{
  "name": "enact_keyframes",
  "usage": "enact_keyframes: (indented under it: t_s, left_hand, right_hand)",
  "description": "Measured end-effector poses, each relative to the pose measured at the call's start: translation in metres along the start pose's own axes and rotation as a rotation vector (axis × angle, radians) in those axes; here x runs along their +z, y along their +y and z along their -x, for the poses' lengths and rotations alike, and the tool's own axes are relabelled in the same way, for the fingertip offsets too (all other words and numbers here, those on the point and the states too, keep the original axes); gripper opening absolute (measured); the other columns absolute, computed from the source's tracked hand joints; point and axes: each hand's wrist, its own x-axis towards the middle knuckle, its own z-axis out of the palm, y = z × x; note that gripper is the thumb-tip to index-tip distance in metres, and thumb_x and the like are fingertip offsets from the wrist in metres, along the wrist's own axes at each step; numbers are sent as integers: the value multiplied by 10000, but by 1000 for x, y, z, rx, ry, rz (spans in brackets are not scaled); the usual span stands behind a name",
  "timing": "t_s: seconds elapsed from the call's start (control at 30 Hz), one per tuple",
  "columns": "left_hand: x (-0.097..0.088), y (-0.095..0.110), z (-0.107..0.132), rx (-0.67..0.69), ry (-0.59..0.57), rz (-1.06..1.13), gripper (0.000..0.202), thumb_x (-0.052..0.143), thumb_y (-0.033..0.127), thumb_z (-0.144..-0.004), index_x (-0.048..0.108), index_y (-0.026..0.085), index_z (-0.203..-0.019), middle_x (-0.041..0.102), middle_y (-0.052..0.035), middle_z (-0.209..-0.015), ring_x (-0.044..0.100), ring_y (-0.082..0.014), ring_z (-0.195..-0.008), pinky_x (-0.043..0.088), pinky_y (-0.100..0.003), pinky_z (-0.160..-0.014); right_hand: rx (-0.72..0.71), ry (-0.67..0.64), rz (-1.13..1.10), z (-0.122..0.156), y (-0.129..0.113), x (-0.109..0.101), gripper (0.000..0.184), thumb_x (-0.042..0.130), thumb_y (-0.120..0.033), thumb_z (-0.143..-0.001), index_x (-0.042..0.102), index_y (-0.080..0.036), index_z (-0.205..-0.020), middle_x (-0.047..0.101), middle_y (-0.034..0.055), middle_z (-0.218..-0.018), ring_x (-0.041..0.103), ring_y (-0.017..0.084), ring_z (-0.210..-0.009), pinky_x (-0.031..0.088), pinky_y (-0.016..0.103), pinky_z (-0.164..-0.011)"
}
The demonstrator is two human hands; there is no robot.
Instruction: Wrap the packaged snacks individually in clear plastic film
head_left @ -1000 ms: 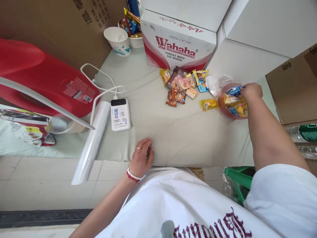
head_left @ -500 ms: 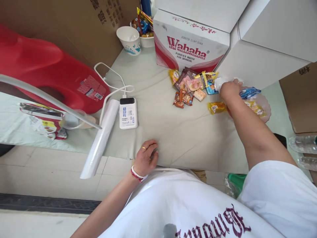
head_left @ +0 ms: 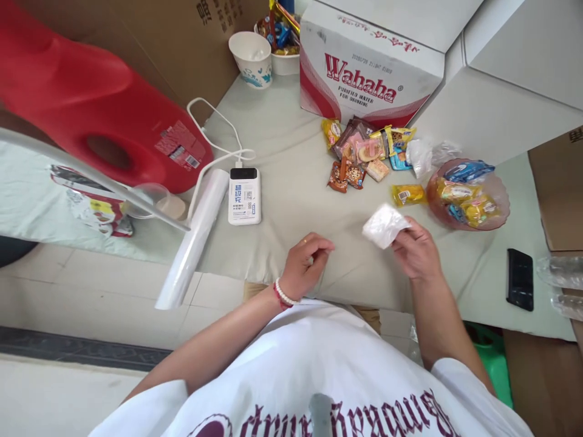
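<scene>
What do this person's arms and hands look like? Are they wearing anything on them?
Both hands are ungloved. The left hand wears a gold-coloured ring, with a white beaded bracelet and a red band at the wrist. No jewellery shows on the right hand. The white sleeves are short.

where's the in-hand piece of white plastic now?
Head view, right of centre: the white plastic is pinched in the right hand, just below and left of the loose yellow packet.

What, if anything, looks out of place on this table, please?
The long, glossy white roll lies askew, its near end jutting beyond the pale green cloth-covered table over beige floor tiles, which looks slightly precarious.
</scene>
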Motion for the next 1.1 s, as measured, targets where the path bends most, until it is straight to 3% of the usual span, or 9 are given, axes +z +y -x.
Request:
enact_keyframes:
  t_s: [0.13, 0.23, 0.37, 0.47, 0.6, 0.77, 0.83, 0.93, 1.1]
  left_hand:
    - [31, 11, -21, 12, -71, 33, 160, 587, 177, -936, 742, 201, -966, 652, -37, -889, 542, -110, -677, 454, -241, -630]
    - [42, 6, -27, -89, -134, 43, 154, 695, 251, -876, 741, 191, -1011, 650, -32, -887, 553, -120, -692, 477, -263, -678]
    - [41, -6, -24, -255, -103, 189, 264, 710, 366, -878, 708, 180, -1065, 657, -61, -1002, 605, -142, -797, 500, -253, -678]
    - [34, -9, -19, -267, -140, 187, 312, 764, 385, -831, 712, 190, -1069, 653, -55, -1016, 610, -138, -797, 495, -241, -660]
    - [23, -12, -11, -146, -157, 33, 134, 662, 315, -910, 716, 193, -924, 647, -19, -826, 580, -125, -709, 491, -259, -692]
    - [13, -16, -4, 203, -128, -120, 252, 678, 335, -905, 730, 215, -1121, 689, -98, -1092, 630, -190, -923, 546, -335, -810]
    - [13, -17, -4, 250, -146, -141, 193, 634, 308, -943, 755, 221, -1065, 716, -95, -1049, 650, -200, -963, 542, -339, -843]
    - [16, -16, -5, 134, -186, -119, 202, 595, 307, -982, 779, 224, -990, 739, -56, -884, 666, -163, -809, 524, -294, -770]
    - [24, -11, -5, -143, -192, -25, 246, 586, 330, -972, 797, 203, -985, 722, -19, -724, 644, -150, -686, 484, -274, -707]
  right_hand:
    - [29, -5, 48, 31, 24, 26, 232, 794, -433, -797, 702, -229, -859, 625, -24, -731, 528, 134, -680, 453, 263, -677]
    - [47, -77, 59, 39, 24, 33, 209, 772, -422, -826, 719, -224, -865, 649, -15, -773, 538, 138, -720, 447, 259, -705]
    - [161, -84, -117, 38, 22, 34, 195, 793, -393, -783, 709, -221, -824, 625, -20, -742, 521, 125, -673, 432, 250, -661]
    - [274, -77, -257, 35, 22, 37, 220, 826, -375, -722, 711, -210, -811, 620, -14, -730, 517, 118, -642, 435, 248, -625]
    - [392, -77, -363, 31, 22, 42, 244, 858, -347, -665, 714, -188, -780, 591, -12, -676, 498, 108, -593, 423, 234, -542]
    - [456, -106, -397, 27, 24, 42, 233, 864, -299, -646, 698, -176, -753, 536, -29, -622, 423, 82, -531, 347, 203, -440]
    - [473, -114, -389, 28, 25, 42, 243, 871, -303, -650, 675, -181, -723, 518, -34, -607, 401, 78, -518, 332, 202, -425]
    - [436, -116, -379, 31, 25, 43, 272, 881, -374, -690, 699, -199, -793, 576, -17, -682, 481, 100, -584, 429, 217, -488]
    - [190, -137, -224, 44, 23, 51, 403, 857, -548, -744, 728, -266, -1002, 687, 27, -950, 625, 170, -881, 559, 320, -832]
